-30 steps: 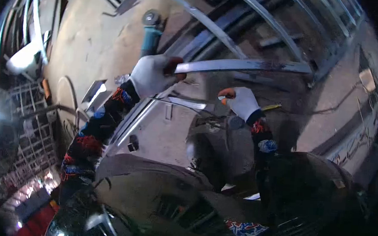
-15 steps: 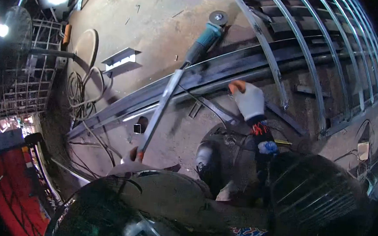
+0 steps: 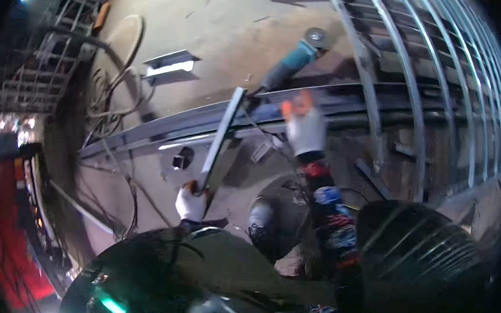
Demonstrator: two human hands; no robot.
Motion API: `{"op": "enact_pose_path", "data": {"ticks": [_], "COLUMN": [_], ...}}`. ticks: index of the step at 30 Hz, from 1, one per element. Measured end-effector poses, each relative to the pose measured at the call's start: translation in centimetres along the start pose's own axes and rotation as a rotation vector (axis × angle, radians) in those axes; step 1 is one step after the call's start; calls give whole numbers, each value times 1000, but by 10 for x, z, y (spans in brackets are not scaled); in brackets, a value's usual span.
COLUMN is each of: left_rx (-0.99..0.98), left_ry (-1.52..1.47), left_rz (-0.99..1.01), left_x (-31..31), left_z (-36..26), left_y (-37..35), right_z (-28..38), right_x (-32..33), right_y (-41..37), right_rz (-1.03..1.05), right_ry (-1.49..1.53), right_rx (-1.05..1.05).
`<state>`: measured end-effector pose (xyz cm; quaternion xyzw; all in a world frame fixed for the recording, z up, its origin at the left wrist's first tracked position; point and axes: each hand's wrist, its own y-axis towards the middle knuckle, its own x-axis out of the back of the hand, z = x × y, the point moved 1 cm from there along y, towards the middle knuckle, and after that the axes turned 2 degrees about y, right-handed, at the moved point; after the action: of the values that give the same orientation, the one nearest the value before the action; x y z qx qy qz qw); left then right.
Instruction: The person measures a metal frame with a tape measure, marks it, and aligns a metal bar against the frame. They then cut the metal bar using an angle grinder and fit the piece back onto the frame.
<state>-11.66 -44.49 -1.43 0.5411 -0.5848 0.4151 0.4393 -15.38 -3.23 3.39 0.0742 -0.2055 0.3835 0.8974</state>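
In a white glove with orange-brown fingertips, my left hand (image 3: 191,202) is closed around the lower end of a slim metal bar (image 3: 223,131). The bar slants up and to the right over the steel beam (image 3: 188,129). My right hand (image 3: 304,125), gloved in white and orange, reaches over that beam with its fingers apart and nothing visible in them; motion blurs it. Just beyond it lies a teal angle grinder (image 3: 290,65) with its disc (image 3: 315,38) at the far end. The grinder's cable runs back beneath my right hand.
A frame of parallel metal bars (image 3: 408,63) stands on the right. A short angle piece (image 3: 172,65) lies on the far floor. Coiled hose (image 3: 105,101) and a wire-mesh rack (image 3: 27,77) are on the left. A square tube end (image 3: 179,161) is near my left hand.
My right hand has moved left, closer to the grinder, and its fingers have stretched out. My left hand has come further into view with the bar in it. The camera view has shifted.
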Motion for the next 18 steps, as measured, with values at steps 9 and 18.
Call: {"op": "enact_pose_path", "data": {"ticks": [9,18], "left_rx": [-202,-79], "left_ry": [-227,-165], "left_rz": [-10,367], "left_x": [-4,-40], "left_z": [-51,-37], "left_y": [55,90], "right_z": [-51,-30], "right_x": [-48,-104], "right_y": [180,165], "right_rz": [33,64], "right_ry": [-43,-361], "right_rx": [-572,-600]}}
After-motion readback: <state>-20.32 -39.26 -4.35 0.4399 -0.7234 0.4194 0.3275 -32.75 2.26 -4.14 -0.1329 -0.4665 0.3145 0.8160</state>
